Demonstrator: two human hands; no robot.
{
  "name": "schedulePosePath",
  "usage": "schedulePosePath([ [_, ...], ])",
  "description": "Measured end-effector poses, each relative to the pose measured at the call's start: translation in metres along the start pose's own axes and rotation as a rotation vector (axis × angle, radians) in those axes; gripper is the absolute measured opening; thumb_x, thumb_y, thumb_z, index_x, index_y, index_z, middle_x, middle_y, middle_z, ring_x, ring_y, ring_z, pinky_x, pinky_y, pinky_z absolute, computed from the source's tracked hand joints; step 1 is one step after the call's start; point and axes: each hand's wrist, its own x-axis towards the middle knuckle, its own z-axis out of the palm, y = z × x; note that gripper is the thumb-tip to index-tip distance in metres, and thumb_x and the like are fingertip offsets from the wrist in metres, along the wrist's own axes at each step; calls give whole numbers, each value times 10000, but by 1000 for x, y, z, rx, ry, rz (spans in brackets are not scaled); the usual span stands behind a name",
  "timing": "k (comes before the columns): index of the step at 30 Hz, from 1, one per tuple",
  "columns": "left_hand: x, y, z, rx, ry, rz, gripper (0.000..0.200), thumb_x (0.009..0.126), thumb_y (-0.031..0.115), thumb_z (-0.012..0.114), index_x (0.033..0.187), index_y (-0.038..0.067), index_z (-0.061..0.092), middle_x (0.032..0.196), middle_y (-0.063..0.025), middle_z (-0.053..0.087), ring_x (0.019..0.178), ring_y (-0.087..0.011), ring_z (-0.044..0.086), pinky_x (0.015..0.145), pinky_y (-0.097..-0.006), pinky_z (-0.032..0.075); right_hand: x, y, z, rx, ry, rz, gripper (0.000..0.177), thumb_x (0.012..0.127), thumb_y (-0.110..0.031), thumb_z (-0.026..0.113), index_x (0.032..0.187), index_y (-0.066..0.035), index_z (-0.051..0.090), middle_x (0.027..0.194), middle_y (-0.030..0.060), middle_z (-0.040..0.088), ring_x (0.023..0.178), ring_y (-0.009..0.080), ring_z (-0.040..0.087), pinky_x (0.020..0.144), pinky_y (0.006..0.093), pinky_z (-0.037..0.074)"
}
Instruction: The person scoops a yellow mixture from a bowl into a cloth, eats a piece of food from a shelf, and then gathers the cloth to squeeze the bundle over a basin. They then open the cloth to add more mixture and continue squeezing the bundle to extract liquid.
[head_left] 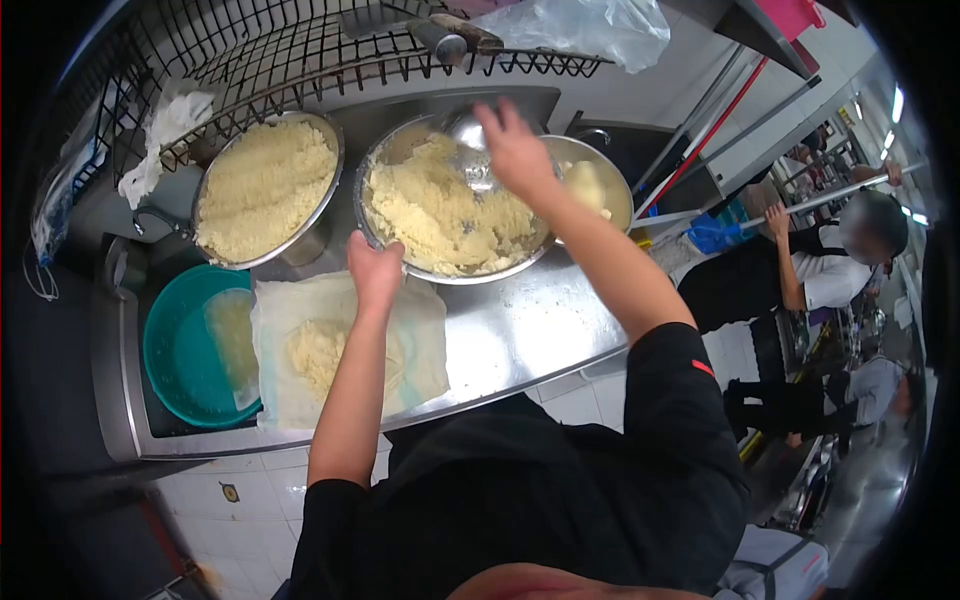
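A large metal bowl (447, 279) of pale, crumbly mash (420, 205) stands on the steel counter. My left hand (375, 268) is closed on its near left rim. Over the far right side of this bowl is my right hand (515, 150), its fingers smeared by motion; I cannot tell whether they hold anything. A blurred, shiny metal surface (466, 132) shows beside those fingers. Below my left forearm, a spread cloth (425, 345) carries a heap of the same pale mash (318, 352).
Another metal bowl (338, 160) heaped with mash stands left. A smaller metal bowl (622, 190) holds pale lumps. A green basin (180, 345) sits in the sink. Above hangs a wire rack (300, 62). At right, a person (800, 250) grips a long pole (835, 202).
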Motion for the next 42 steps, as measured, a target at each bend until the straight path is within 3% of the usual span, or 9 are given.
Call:
schedulePosePath([
  [11, 13, 15, -12, 58, 76, 98, 194, 698, 75, 607, 829, -17, 499, 817, -189, 582, 809, -344, 587, 764, -394, 446, -26, -34, -26, 250, -330, -510, 717, 788, 29, 529, 1398, -321, 392, 1422, 90, 408, 1138, 306, 555, 820, 389, 529],
  [21, -3, 24, 2, 90, 167, 368, 380, 710, 44, 577, 1082, -11, 516, 1043, -194, 546, 1002, -379, 530, 895, -413, 403, -43, -2, -4, -78, -12, -129, 613, 829, -32, 500, 1388, -254, 382, 1350, 259, 411, 1012, 420, 592, 818, 436, 530],
  [26, -4, 24, -1, 101, 157, 245, 347, 715, 60, 591, 1046, 4, 503, 1059, -189, 543, 1021, -373, 525, 891, -423, 398, -61, -69, 23, 237, -242, 293, 688, 791, -27, 511, 1423, -228, 328, 1354, 301, 389, 1047, 460, 565, 830, 478, 507],
  [33, 1, 21, 3, 103, 188, 82, 289, 722, 98, 613, 971, 12, 494, 975, -195, 570, 943, -387, 555, 851, -424, 419, -69, -61, 21, 593, -306, 389, 720, 778, -56, 548, 1434, -181, 278, 1225, 300, 487, 972, 460, 586, 829, 488, 500],
  [35, 7, 16, 0, 69, 180, 40, 291, 719, 94, 617, 970, 3, 500, 964, -196, 582, 924, -375, 565, 844, -420, 425, -63, -60, 19, 1168, -403, 613, 698, 758, -65, 607, 1396, -133, 332, 1160, 255, 556, 997, 413, 593, 889, 461, 482],
  [38, 34, -23, 0, -43, 156, 98, 311, 717, 74, 614, 993, -33, 519, 950, -169, 615, 892, -311, 585, 838, -403, 439, -48, -23, 50, 1301, -571, 747, 580, 716, -85, 674, 1264, -70, 485, 1158, 199, 581, 983, 342, 616, 816, 429, 534],
  [39, 55, -57, 3, -208, 55, 160, 327, 718, 36, 592, 1028, -43, 528, 936, -132, 617, 876, -253, 589, 825, -384, 462, -43, -9, 36, 1298, -462, 789, 580, 716, -85, 674, 1264, -70, 485, 1158, 199, 581, 983, 342, 616, 816, 429, 534],
  [41, 33, -27, -4, -455, -208, -33, 325, 724, -19, 530, 1048, -12, 520, 980, -139, 602, 845, -217, 616, 694, -345, 521, -37, -1, 16, 797, -742, 726, 632, 764, -266, 650, 1309, -20, 447, 1318, 190, 492, 1132, 315, 562, 723, 404, 575],
  [42, 16, -3, -5, -424, -189, -147, 301, 734, -9, 513, 1033, 11, 477, 962, -124, 584, 820, -217, 609, 626, -346, 515, -42, -1, 11, 608, -570, 644, 644, 758, -272, 653, 1313, -20, 444, 1283, 194, 519, 1128, 319, 562, 796, 398, 544],
])
